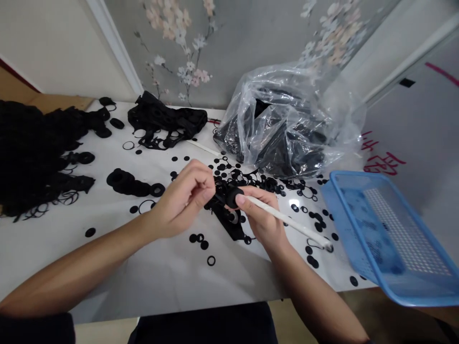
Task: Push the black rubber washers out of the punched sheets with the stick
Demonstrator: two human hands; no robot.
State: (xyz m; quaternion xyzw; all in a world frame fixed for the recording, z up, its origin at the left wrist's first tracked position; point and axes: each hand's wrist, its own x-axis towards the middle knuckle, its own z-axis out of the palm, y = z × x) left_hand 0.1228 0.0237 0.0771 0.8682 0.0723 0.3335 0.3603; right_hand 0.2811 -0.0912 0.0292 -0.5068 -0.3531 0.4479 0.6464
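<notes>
**Well, one black rubber ring [232, 197] sits between my hands**

Right now that ring sits at the near end of a white rod [287, 222], above the middle of the white table [172, 282]. My right hand [261, 217] has its fingers curled around the rod, with the index fingertip against the ring. My left hand [182, 200] is curled into a pinch just beside the ring; a thin dark end pokes out of its fingertips, but I cannot tell what it is.

As for how things stand, a lot of black pieces are in several places. The clear plastic bag [287, 138] bulges with black material, and a large heap of punched black rubber scrap [28, 157] lies at the far left. A tangled black offcut sheet [167, 119] lies near the wall. A row of stacked black rings [131, 183] is on the table left of my hands, and loose black discs and rings [229, 172] are scattered around them. A holed black sheet [229, 222] lies directly under my hands.

A blue plastic basket [353, 176] sits tilted at the right, its corner past the table edge. Between my hands and the bag, the loose discs crowd the surface.
</notes>
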